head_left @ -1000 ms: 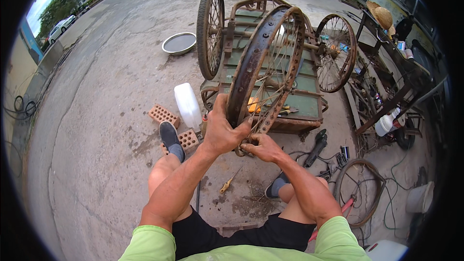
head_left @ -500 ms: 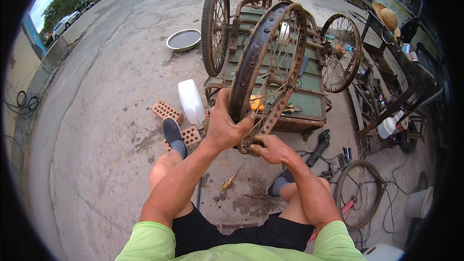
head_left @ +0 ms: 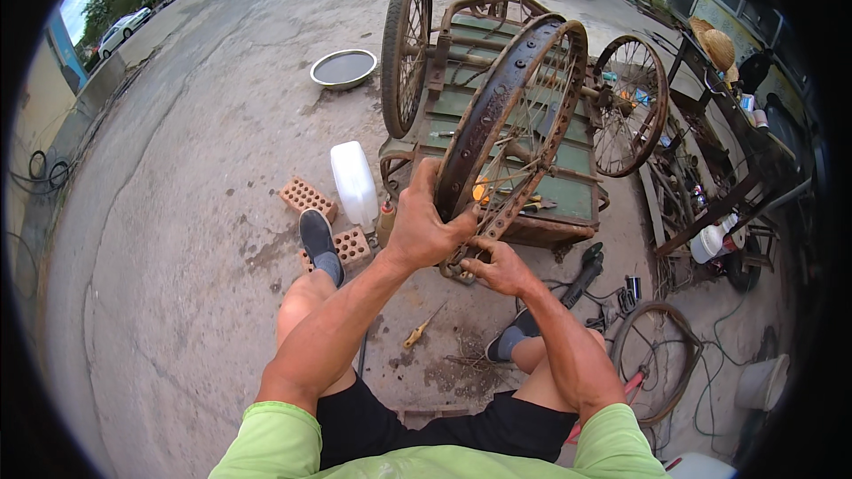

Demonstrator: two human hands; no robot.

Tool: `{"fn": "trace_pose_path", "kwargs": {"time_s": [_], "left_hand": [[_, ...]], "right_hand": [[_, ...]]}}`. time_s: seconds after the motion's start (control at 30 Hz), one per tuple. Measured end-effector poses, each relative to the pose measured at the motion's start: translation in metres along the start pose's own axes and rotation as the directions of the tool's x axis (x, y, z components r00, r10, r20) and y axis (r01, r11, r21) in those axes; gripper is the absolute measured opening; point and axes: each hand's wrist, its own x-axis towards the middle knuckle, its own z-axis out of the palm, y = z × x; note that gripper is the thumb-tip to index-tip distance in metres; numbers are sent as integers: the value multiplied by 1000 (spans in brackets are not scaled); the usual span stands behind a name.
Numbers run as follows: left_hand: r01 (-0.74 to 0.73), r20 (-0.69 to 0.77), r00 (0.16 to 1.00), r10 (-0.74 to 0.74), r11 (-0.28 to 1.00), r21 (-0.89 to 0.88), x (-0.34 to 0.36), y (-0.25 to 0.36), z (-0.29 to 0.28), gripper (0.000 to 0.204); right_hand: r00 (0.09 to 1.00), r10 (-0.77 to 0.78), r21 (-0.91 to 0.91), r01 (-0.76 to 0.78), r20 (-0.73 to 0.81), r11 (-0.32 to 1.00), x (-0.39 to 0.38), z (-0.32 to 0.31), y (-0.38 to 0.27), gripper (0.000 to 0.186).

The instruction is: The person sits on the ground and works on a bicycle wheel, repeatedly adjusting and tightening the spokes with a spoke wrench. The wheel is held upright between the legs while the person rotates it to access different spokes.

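Note:
A rusty spoked wheel rim [head_left: 486, 98], without a tire, stands tilted in front of me, its dark drilled band facing up and left. My left hand [head_left: 428, 226] is closed around the band's near left side, thumb reaching over it. At the rim's lowest part, my right hand [head_left: 501, 268] pinches with thumb and forefinger; the exact spot is partly hidden by the fingers. Behind the rim lies an upturned green cart [head_left: 568, 173] with pliers [head_left: 538, 204] and an orange thing on it. A yellow-handled pointed tool [head_left: 415, 334] rests on the ground between my feet.
Left of my hands are a white plastic jug [head_left: 354, 186] and holed bricks [head_left: 306, 198]. Farther off sits a round basin [head_left: 343, 69] of liquid. The cart's wheels [head_left: 408, 53] stick up. To the right lie a loose tire [head_left: 658, 359], cables and a cluttered rack [head_left: 710, 235].
The rim has shifted slightly to the right in view, with my left hand on it. My right thumb and forefinger have moved up a little along the rim's lower end.

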Motion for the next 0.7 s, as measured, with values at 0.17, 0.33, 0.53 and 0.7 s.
{"fn": "trace_pose_path", "kwargs": {"time_s": [0.17,0.33,0.53,0.7], "left_hand": [[-8,8,1000,8,1000,30,-7,9,3,47],[-27,6,1000,26,999,44,-8,2,-1,47],[-20,19,1000,20,1000,7,-3,2,-4,46],[-7,2,1000,7,1000,-25,-6,0,-2,47]], "right_hand": [[988,72,-83,-84,-137,993,5,16,-14,41],[976,210,256,-191,-50,948,9,23,-22,36],[974,164,291,-203,154,935,4,3,-20,38],[998,56,-77,-58,-31,995,6,8,-18,36]]}}
